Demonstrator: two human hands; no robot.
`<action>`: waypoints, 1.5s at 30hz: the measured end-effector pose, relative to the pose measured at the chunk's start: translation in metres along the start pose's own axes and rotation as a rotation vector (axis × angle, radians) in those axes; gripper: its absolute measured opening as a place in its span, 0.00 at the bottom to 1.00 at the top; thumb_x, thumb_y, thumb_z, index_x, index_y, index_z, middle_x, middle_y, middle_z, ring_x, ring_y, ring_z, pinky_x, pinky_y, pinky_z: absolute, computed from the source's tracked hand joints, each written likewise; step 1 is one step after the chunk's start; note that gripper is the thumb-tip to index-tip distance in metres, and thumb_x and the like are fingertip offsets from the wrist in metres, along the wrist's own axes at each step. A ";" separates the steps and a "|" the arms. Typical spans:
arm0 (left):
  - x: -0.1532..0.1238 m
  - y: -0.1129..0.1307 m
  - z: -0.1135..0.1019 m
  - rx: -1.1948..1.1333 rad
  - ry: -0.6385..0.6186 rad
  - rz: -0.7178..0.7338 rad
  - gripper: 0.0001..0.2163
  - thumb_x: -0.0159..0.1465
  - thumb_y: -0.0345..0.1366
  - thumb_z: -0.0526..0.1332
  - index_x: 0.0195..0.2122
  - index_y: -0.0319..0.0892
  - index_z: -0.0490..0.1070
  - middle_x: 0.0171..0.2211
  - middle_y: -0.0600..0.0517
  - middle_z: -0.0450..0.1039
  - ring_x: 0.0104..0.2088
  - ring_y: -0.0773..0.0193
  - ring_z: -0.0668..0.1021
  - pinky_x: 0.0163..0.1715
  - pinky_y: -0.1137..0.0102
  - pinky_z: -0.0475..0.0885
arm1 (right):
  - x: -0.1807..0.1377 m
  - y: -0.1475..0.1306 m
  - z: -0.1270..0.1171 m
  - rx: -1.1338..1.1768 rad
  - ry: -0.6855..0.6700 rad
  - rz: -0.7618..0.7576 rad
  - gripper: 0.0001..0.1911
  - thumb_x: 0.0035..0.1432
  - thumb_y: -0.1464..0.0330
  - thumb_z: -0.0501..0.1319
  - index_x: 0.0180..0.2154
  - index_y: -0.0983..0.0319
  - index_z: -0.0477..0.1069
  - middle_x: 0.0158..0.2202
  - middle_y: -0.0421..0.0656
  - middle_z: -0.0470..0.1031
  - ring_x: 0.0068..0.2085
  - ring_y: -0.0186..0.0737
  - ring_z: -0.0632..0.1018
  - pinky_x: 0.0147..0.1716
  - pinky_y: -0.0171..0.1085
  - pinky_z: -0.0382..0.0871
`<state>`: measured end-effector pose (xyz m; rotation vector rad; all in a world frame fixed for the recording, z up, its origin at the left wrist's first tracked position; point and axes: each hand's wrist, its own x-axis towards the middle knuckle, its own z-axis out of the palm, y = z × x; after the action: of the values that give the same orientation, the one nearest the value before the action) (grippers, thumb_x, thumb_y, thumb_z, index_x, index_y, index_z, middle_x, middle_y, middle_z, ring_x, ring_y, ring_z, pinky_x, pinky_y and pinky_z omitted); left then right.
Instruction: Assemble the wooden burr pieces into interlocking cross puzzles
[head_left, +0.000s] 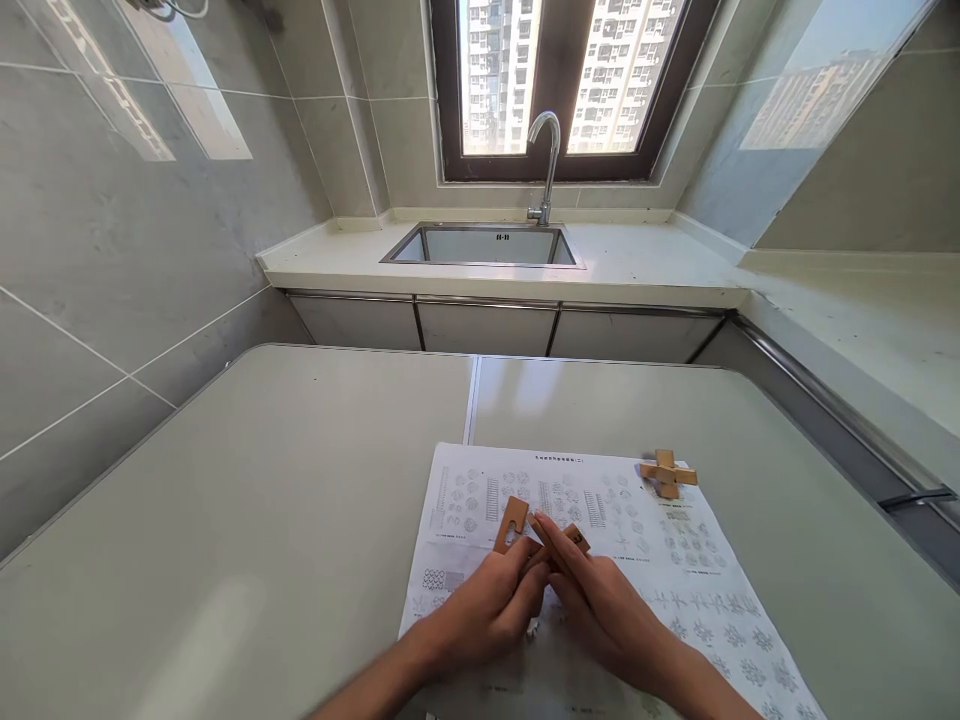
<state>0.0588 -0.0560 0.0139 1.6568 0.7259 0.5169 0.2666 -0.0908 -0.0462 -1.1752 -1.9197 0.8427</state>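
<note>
Both my hands meet over a printed instruction sheet (480,480) on the table. My left hand (499,595) is closed on a flat brown wooden puzzle piece (513,520) with a slot cut in it, which sticks up past the fingers. My right hand (600,600) is closed around another wooden puzzle piece (576,538), its notched end showing beyond the fingers. The pieces touch or cross between the hands, but the fingers hide how they join. On the sheet's far right corner lies a cross-shaped wooden puzzle (667,474), apart from both hands.
The sheet lies on a pale table (262,480) with a seam running down its middle. Beyond the table's far edge stands a counter (637,260) with a sink (480,245) and a tall faucet (549,160) below a window. Tiled walls rise on both sides.
</note>
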 end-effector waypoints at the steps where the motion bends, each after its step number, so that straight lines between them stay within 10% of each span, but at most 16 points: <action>1: 0.000 0.001 0.000 -0.003 -0.008 0.000 0.21 0.78 0.49 0.47 0.60 0.44 0.71 0.35 0.48 0.73 0.32 0.57 0.72 0.39 0.62 0.72 | 0.000 -0.001 0.000 -0.007 0.004 -0.009 0.28 0.77 0.62 0.51 0.74 0.53 0.60 0.33 0.43 0.82 0.29 0.43 0.81 0.34 0.39 0.81; 9: 0.000 -0.004 0.002 -0.081 -0.006 -0.128 0.19 0.78 0.53 0.48 0.40 0.43 0.64 0.28 0.57 0.64 0.25 0.67 0.67 0.28 0.69 0.65 | 0.001 0.003 -0.003 0.043 0.045 -0.010 0.31 0.79 0.64 0.47 0.78 0.51 0.48 0.41 0.45 0.85 0.35 0.44 0.84 0.43 0.43 0.83; 18: 0.002 -0.024 0.004 -0.214 0.014 -0.073 0.19 0.78 0.55 0.48 0.39 0.45 0.58 0.23 0.60 0.62 0.21 0.71 0.65 0.23 0.73 0.64 | -0.002 0.013 -0.003 -0.006 0.075 -0.031 0.32 0.79 0.65 0.50 0.78 0.54 0.44 0.46 0.50 0.85 0.37 0.45 0.86 0.39 0.42 0.84; 28: 0.003 -0.030 0.003 -0.557 0.056 -0.124 0.18 0.77 0.54 0.54 0.48 0.42 0.64 0.22 0.64 0.59 0.15 0.73 0.63 0.17 0.75 0.65 | 0.003 0.006 -0.004 -0.167 0.361 -0.238 0.16 0.74 0.72 0.59 0.60 0.56 0.66 0.31 0.39 0.84 0.21 0.35 0.79 0.26 0.34 0.78; 45: 0.003 -0.027 0.000 -0.394 0.019 -0.096 0.19 0.78 0.57 0.49 0.47 0.44 0.61 0.22 0.64 0.57 0.14 0.73 0.64 0.17 0.76 0.65 | 0.005 0.003 -0.003 -0.098 0.242 -0.361 0.16 0.72 0.79 0.59 0.56 0.58 0.70 0.42 0.48 0.84 0.32 0.38 0.84 0.26 0.34 0.78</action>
<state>0.0555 -0.0510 -0.0127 1.2465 0.6653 0.5678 0.2691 -0.0841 -0.0457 -0.8991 -1.9074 0.3990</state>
